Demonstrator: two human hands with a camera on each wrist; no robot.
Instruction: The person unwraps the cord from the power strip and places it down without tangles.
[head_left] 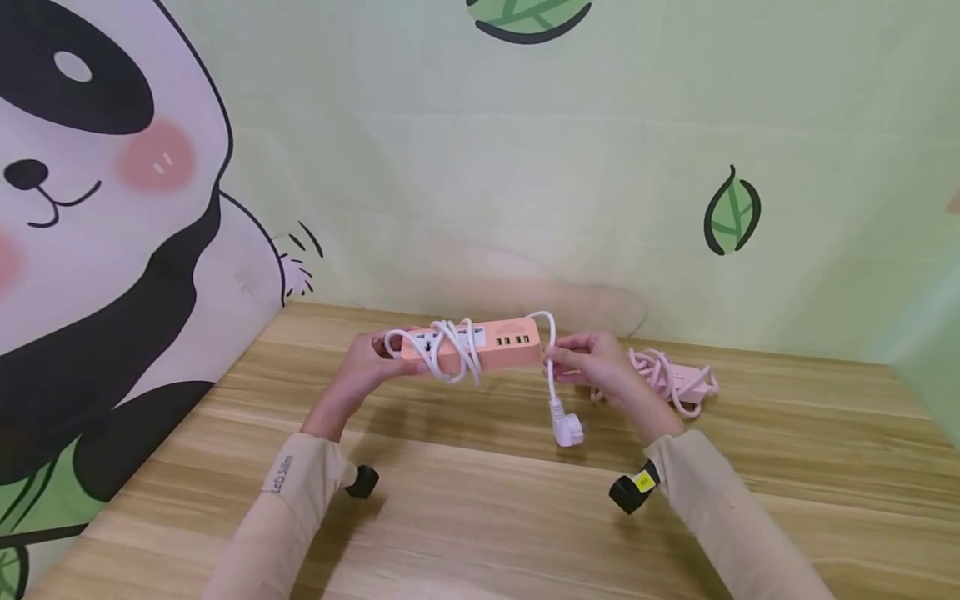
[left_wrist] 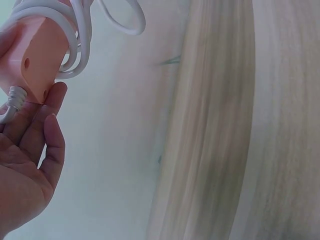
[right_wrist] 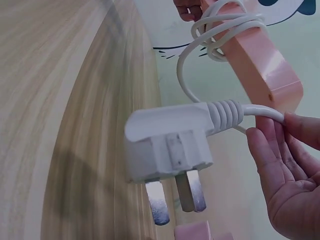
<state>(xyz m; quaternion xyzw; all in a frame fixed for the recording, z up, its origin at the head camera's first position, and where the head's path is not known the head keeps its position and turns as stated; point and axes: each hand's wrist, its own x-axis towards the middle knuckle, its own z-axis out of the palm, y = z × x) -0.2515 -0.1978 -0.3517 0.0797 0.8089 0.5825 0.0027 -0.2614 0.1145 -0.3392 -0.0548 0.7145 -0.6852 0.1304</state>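
An orange-pink power strip is held above the table, its white cord looped around the left half. My left hand grips the strip's left end, where the cord comes out, as the left wrist view shows. My right hand pinches the cord between thumb and finger near the strip's right end. From that pinch the white plug hangs down; its metal prongs show in the right wrist view. Several USB ports are on the strip's right part.
On the table, behind my right hand, lies a pink power strip wrapped in its own pink cord. A pale green backdrop with a panda print rises along the back and left edges of the table.
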